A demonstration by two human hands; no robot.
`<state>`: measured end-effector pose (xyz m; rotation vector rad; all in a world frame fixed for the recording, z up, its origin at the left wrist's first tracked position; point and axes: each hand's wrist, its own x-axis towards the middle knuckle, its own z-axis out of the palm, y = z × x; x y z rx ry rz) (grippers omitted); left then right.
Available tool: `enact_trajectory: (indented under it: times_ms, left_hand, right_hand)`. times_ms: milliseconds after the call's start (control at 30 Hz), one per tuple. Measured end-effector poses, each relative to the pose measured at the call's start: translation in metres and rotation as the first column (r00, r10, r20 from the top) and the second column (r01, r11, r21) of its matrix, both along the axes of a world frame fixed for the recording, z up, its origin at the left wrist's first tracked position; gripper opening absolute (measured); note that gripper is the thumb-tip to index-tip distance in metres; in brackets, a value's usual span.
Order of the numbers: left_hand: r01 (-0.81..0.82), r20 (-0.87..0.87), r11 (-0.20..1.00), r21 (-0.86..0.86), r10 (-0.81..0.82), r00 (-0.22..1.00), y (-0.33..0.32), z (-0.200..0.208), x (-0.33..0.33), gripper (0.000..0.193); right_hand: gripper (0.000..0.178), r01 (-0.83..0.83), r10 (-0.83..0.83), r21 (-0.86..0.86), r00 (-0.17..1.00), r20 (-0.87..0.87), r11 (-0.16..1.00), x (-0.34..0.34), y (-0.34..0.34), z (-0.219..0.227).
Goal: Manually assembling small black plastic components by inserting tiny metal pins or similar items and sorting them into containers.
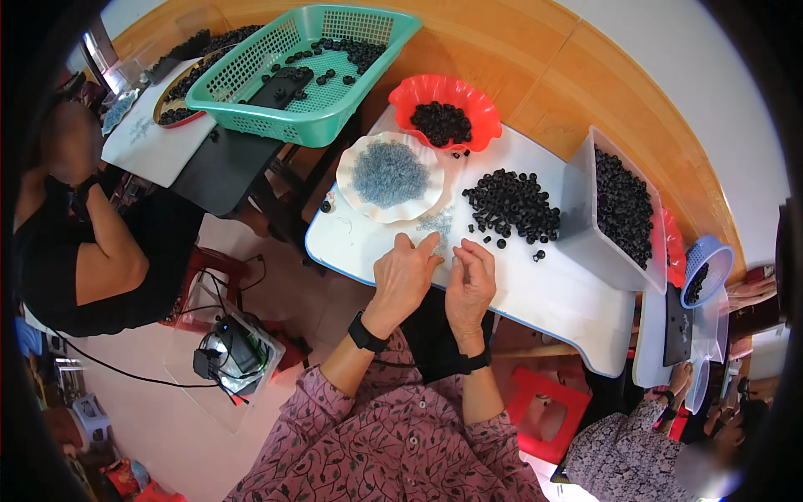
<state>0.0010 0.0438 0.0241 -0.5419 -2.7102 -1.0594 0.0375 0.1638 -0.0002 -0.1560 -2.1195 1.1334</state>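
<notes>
Both hands are at the near edge of a white table. My left hand is closed, fingers bent and tips drawn together beside a scatter of small clear pieces. My right hand is a little to the right, its fingers curled toward the thumb. Anything between the fingertips of either hand is too small to make out. A white wavy-rimmed dish of small clear bluish rings stands just beyond my left hand. Beyond my right hand lies a loose pile of small black round parts.
A red wavy bowl and a tall clear bin, both with black parts, stand farther back. A green basket sits on the left table. People sit at left and lower right. A red stool is by the table.
</notes>
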Motion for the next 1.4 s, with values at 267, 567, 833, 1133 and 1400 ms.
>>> enact_trajectory:
  times_ms: [267, 567, 833, 1133, 1400]
  left_hand:
    - [0.061, 0.039, 0.998, -0.012, -0.061, 0.997, -0.006, 0.002, 0.003, 0.033]
    - [-0.008, -0.008, 0.983, 0.184, 0.01, 1.0, -0.013, -0.019, 0.006, 0.035]
    - [-0.039, -0.005, 0.995, 0.09, 0.04, 0.999, -0.005, -0.007, 0.01, 0.036]
    - [0.015, -0.043, 1.0, 0.001, -0.015, 0.999, -0.005, -0.004, 0.008, 0.031]
    - [-0.013, 0.003, 0.998, 0.055, 0.013, 1.0, -0.01, -0.012, 0.0, 0.04]
  right_hand:
    - [0.014, -0.003, 0.004, 0.012, 1.0, -0.019, 1.0, 0.001, -0.001, 0.002]
    - [0.013, -0.019, 0.019, -0.069, 1.0, -0.011, 0.997, 0.007, 0.0, 0.001]
    - [0.015, -0.006, 0.007, 0.023, 1.0, -0.016, 1.0, 0.029, -0.004, 0.002]
    - [0.014, 0.034, -0.02, 0.167, 0.996, -0.084, 0.985, 0.03, 0.001, -0.002]
    - [0.017, -0.008, 0.007, 0.084, 1.0, 0.02, 0.996, 0.033, -0.003, 0.003]
